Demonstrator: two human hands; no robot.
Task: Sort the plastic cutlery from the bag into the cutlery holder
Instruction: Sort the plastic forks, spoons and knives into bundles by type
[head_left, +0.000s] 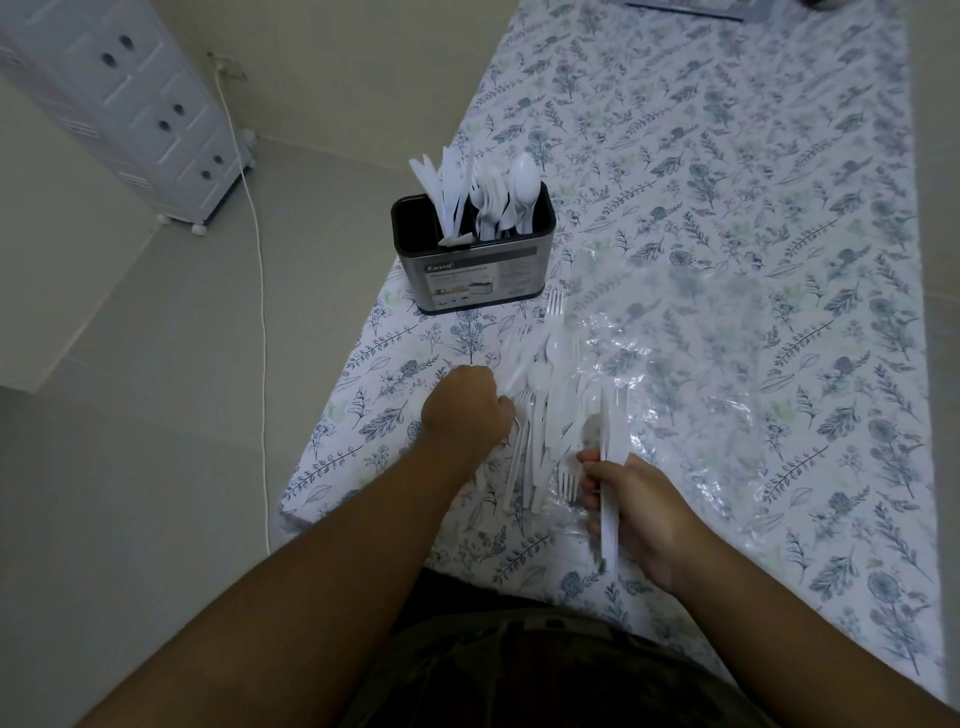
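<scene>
A dark metal cutlery holder (470, 275) stands near the table's left edge with white knives, forks and spoons upright in separate compartments. In front of it lies a loose pile of white plastic cutlery (550, 395), partly on a clear plastic bag (691, 374) spread flat. My left hand (467, 408) rests fisted at the pile's left side, its fingers hidden among the pieces. My right hand (631, 512) is shut on white plastic knives (608, 467) that point away from me.
The table carries a white cloth with a blue floral print (753, 156); its left edge runs close to the holder. Beyond that edge lie a tiled floor, a white cable (260, 291) and a white drawer cabinet (140, 104) on wheels.
</scene>
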